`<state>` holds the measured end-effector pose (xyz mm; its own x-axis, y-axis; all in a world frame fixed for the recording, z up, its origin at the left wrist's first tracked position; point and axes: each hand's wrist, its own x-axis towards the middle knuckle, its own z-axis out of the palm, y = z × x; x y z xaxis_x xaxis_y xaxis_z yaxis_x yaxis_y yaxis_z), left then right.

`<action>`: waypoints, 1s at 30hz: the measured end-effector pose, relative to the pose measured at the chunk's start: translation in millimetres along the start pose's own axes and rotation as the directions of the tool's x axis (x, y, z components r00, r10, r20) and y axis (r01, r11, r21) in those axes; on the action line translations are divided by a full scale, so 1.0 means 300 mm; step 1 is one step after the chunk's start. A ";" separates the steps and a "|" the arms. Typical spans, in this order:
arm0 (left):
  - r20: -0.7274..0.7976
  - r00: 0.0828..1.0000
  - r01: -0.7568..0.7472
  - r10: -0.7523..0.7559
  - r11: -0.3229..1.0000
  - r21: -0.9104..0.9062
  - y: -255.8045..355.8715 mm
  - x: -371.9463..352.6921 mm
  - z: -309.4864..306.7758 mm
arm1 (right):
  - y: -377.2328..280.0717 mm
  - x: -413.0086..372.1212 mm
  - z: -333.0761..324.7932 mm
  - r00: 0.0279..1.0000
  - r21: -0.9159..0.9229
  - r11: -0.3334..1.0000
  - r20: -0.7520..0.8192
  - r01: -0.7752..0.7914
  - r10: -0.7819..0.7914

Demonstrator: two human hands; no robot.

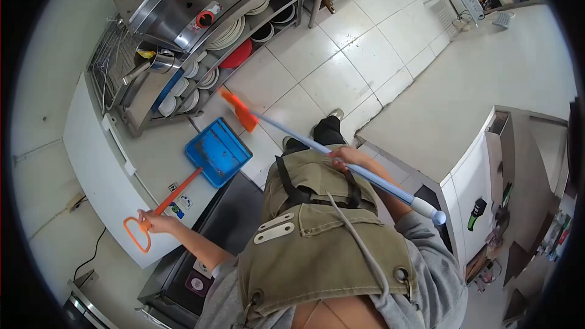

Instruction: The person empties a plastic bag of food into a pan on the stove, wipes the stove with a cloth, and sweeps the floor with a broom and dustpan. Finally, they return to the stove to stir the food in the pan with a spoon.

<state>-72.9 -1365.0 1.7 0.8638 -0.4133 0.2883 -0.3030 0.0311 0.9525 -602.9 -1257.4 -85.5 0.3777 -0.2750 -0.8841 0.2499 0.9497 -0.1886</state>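
My left hand (157, 220) is closed around the orange handle of a dustpan, just below its loop grip. The dustpan's blue pan (218, 151) has dark smudges in it and is at the left, near the shelf's lower end. In my right hand (348, 157) is the light blue pole of a broom (390, 190), held in front of my apron (329, 250). The pole slants from the lower right up to an orange broom head (239, 110), which is slightly blurred over the tiles and to the upper right of the pan.
Stacked plates (225, 35) and a red dish (236, 55) fill the shelf under the steel stove (183, 0). A white appliance (109, 170) stands at left, and a dark cabinet (231, 219) beside me. A counter (475, 85) borders the tiled floor (298, 103) on the right.
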 end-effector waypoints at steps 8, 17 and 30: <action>0.299 0.946 0.101 -0.121 0.991 0.083 -0.173 -0.276 0.306 | -0.191 -0.303 -0.362 0.940 0.054 0.997 -0.341 0.049 -0.028; 0.574 0.818 -0.060 -0.044 0.985 0.161 -0.263 -0.781 0.795 | -0.373 -0.492 -0.555 0.815 -0.167 0.970 -0.528 0.178 -0.241; 0.687 0.724 -0.003 -0.054 0.997 0.081 -0.108 -1.538 1.367 | -0.489 -1.130 -0.750 0.710 -0.083 0.975 -0.674 0.204 -0.206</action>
<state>-626.7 -1548.5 -202.4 0.3651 -0.9266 0.0902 -0.3369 -0.0412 0.9406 -968.1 -1269.9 145.8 -0.3843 -0.2896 -0.8766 0.2469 0.8827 -0.3998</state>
